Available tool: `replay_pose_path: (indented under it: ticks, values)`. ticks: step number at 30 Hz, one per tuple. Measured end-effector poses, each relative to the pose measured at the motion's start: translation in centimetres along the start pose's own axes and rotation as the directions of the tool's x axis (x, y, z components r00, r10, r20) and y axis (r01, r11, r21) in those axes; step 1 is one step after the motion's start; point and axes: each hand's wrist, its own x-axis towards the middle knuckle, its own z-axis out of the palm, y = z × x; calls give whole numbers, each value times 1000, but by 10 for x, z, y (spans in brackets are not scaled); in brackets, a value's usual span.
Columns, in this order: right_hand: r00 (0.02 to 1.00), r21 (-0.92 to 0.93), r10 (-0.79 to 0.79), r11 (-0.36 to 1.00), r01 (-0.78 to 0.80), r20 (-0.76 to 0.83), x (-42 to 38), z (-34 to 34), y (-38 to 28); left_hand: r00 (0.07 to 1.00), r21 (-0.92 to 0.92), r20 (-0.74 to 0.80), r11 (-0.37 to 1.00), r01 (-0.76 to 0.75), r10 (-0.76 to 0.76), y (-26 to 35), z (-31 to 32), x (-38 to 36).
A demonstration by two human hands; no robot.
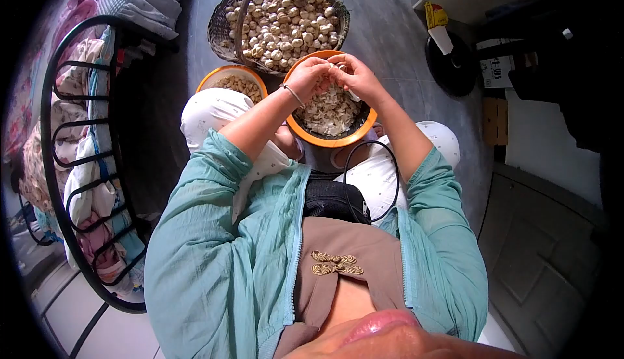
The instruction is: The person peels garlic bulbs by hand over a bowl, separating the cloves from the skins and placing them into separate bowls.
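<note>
My left hand point(311, 78) and my right hand point(359, 79) meet above the far half of an orange-rimmed basin point(330, 142). Their fingers are pinched together around a small whitish garlic bulb point(340, 66), mostly hidden by the fingers. Below them, papery garlic skins point(329, 115) fill much of the basin. A bracelet circles the left wrist. Left of this basin, a smaller orange-rimmed bowl point(208, 80) holds peeled-looking garlic cloves point(239, 86). Just beyond both stands a wicker basket point(224, 48) heaped with whole garlic bulbs point(286, 24), its handle arching over the left part.
My knees in white trousers point(211, 115) flank the basin on the grey floor point(396, 27). At left is a black metal bed frame point(49, 118) with cloths behind it. A round black object point(452, 66), a carton point(497, 69) and a grey door panel point(533, 248) are at right.
</note>
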Motion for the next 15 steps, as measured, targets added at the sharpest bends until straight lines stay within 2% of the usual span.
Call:
replay_pose_path:
  ticks: [1, 3, 5, 7, 8, 9, 13, 15]
  values:
    - [1000, 0, 0, 1000, 0, 0, 1, 1, 3, 997, -49, -80, 999, -15, 11, -2, 1, 0]
    - [982, -29, -188, 982, 187, -15, 2, 5, 3, 995, -53, -96, 999, 11, -16, -1, 1, 0]
    - [984, -52, -176, 983, 175, -15, -1, 4, -3, 993, -57, -112, 998, 36, -42, 0, 2, 0]
    - [986, -74, -165, 984, 164, -17, -4, 5, -8, 998, -43, -64, 999, 26, -29, 1, 1, 0]
    - [948, -322, -318, 901, 290, -34, -5, 6, -11, 998, -42, -64, 999, 26, -28, 1, 0, 0]
    - [887, -549, -461, 744, 381, -10, -5, 6, -11, 999, -72, -3, 997, 39, -40, 3, -1, 0]
    - [891, -537, -450, 766, 353, -56, -4, 15, 2, 982, -127, 177, 988, 87, -64, 6, -3, 0]
    - [873, -506, -479, 777, 376, -87, -2, 16, 5, 991, -125, 120, 989, 81, -66, 3, 0, -1]
